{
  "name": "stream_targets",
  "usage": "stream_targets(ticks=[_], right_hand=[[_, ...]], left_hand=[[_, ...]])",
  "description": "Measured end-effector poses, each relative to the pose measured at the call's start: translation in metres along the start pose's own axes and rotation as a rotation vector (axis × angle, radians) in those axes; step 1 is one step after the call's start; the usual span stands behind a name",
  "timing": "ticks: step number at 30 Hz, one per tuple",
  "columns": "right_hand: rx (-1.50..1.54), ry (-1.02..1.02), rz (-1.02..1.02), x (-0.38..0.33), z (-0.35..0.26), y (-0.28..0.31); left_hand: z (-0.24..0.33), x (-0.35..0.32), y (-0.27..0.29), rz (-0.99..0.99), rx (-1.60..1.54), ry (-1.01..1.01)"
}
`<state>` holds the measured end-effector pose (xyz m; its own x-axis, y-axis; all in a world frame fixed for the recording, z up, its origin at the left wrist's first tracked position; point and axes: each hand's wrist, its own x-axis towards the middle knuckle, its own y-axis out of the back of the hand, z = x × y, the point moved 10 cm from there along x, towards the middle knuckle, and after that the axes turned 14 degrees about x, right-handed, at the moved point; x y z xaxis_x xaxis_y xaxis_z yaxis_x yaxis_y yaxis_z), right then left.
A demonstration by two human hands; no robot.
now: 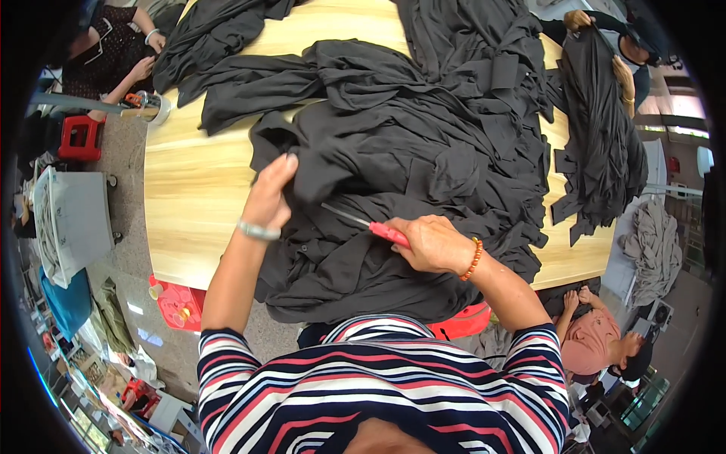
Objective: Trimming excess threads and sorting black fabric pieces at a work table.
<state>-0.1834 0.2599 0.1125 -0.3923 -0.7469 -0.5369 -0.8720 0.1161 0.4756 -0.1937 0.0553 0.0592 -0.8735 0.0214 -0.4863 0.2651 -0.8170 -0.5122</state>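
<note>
My left hand [270, 195], with a pale band at the wrist, pinches the edge of a black garment [325, 151]. The lifted cloth is blurred by motion. In my right hand [439, 244] is a slim tool [389, 233] with a red handle and a thin metal shaft. Its tip points up and left toward the lifted cloth; whether it touches the fabric I cannot tell. Under both hands lies a big heap of black garments [355, 280], with a button showing on one near the table's front edge.
The heap spreads over a light wooden table [185, 219]. A white cup of tools [157, 108] sits at its left edge. Other people work at far left, far right and lower right. A white wheeled bin [79, 219] and red stools [81, 136] stand to the left.
</note>
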Motion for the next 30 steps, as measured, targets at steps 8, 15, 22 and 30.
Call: stream_targets(ticks=[8,15,22,30], right_hand=[[0.184,0.255,0.302,-0.009,0.068,-0.038],[0.597,0.119,0.684,-0.086,0.173,-0.063],[0.175,-0.116,0.54,-0.226,0.129,-0.052],[-0.041,-0.503,0.262,-0.263,0.089,-0.071]], left_hand=[[0.058,-0.23,-0.167,-1.524,0.091,-0.275],[0.031,-0.25,-0.095,-0.897,0.246,-0.294],[0.011,-0.258,-0.095,-0.798,0.502,0.016],[-0.065,-0.202,-0.009,-0.235,1.383,0.317]])
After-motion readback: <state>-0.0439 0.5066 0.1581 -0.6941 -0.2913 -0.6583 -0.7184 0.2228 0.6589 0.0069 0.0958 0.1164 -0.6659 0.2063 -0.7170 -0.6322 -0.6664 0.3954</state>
